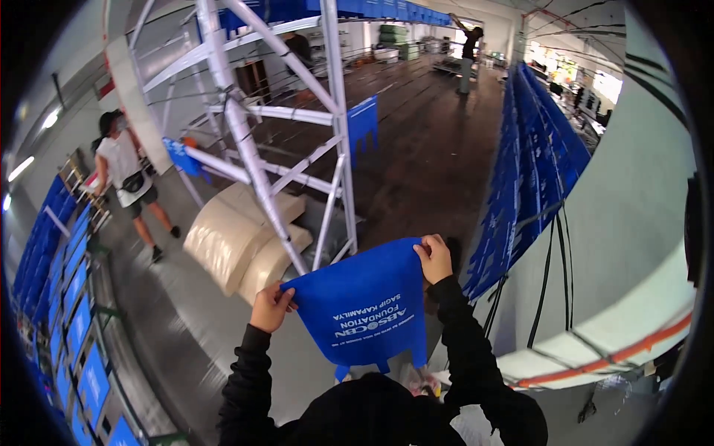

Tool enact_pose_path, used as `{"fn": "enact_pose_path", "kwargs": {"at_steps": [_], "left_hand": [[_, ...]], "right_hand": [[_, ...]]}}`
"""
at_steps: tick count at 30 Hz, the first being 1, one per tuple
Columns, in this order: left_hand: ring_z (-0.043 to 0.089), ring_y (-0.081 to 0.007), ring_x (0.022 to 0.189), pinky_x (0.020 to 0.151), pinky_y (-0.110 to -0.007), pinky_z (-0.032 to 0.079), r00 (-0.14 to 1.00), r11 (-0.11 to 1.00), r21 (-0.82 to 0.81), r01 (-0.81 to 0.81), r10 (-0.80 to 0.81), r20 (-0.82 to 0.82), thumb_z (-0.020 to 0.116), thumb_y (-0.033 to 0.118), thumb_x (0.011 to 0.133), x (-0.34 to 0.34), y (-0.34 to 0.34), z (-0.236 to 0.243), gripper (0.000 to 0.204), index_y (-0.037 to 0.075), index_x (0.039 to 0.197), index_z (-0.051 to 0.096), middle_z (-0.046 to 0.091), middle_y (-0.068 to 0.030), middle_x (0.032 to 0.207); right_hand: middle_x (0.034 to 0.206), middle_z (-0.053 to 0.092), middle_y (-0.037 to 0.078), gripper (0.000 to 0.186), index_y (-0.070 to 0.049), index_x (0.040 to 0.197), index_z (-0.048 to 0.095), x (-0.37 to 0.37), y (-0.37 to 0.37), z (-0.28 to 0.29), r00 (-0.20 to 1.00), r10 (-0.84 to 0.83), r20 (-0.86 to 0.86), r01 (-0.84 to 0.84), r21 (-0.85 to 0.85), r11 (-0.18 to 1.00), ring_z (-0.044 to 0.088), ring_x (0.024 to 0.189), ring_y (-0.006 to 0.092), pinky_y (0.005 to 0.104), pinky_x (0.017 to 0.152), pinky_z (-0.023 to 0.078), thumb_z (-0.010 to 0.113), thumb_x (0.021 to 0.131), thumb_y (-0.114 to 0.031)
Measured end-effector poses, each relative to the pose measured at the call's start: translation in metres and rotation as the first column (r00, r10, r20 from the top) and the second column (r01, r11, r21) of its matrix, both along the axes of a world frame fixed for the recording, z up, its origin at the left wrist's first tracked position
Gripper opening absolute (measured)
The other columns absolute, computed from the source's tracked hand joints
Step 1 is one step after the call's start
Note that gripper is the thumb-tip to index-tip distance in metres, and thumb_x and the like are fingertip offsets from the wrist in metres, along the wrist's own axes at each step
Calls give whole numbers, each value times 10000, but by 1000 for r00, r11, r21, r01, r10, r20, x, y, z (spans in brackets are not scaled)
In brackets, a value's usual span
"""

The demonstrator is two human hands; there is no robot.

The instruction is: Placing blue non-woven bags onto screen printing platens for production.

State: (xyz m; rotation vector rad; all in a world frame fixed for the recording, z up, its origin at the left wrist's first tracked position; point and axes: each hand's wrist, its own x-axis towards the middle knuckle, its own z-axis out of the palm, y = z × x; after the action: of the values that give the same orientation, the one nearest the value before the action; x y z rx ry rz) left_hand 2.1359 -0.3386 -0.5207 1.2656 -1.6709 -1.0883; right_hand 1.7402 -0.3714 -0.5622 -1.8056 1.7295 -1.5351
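Note:
A blue cloth bag point(355, 286) with white print is stretched out in front of me, its short strap-like ends hanging at the lower edge. Its top left corner is pinched in my left hand point(272, 306), thumb over the cloth. My right hand point(434, 259) grips the top right corner, a little higher and farther away. Both arms, in black sleeves, reach forward and the cloth between them is fairly taut.
Ahead stands a metal frame point(227, 111) with blue pieces on its bars. Large wrapped cream rolls point(223, 230) lie beneath. Rows of blue cloth point(528, 163) hang on lines at right; blue panels point(78, 320) line the left. One person point(123, 160) walks at left, another point(468, 52) stands far back.

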Motion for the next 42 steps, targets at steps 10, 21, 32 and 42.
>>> {"fn": "enact_pose_path", "kwargs": {"at_steps": [10,21,32,42], "left_hand": [[626,-110,584,523,-242,472,985,984,-53,172,-172,9,573,112,919,-161,-286,-29,139,-25,900,557,629,-82,659],[629,-123,572,468,-261,445,982,962,-207,180,-165,90,581,151,921,-308,-555,17,180,-24,937,541,607,-80,651],[625,-361,714,607,-425,487,900,747,-664,-36,312,303,707,231,746,-406,-820,72,256,0,734,598,622,-178,716],[614,-133,561,554,-329,481,571,989,14,144,-94,816,664,250,790,-436,-801,117,247,11,725,668,674,-47,665]], "right_hand": [[685,560,65,96,-7,875,566,-154,-209,-42,946,-233,227,223,69,972,567,604,125,278,580,457,636,850,-68],[664,594,54,99,16,800,510,-331,-562,30,991,-17,131,21,-28,999,615,609,118,264,572,495,602,831,31],[705,595,37,37,27,861,551,-424,-902,102,990,141,-6,-141,-41,989,614,655,115,239,596,495,586,863,18],[753,650,55,135,9,963,600,-432,-970,86,866,488,-110,-461,205,863,600,622,99,244,573,486,631,852,-62]]}}
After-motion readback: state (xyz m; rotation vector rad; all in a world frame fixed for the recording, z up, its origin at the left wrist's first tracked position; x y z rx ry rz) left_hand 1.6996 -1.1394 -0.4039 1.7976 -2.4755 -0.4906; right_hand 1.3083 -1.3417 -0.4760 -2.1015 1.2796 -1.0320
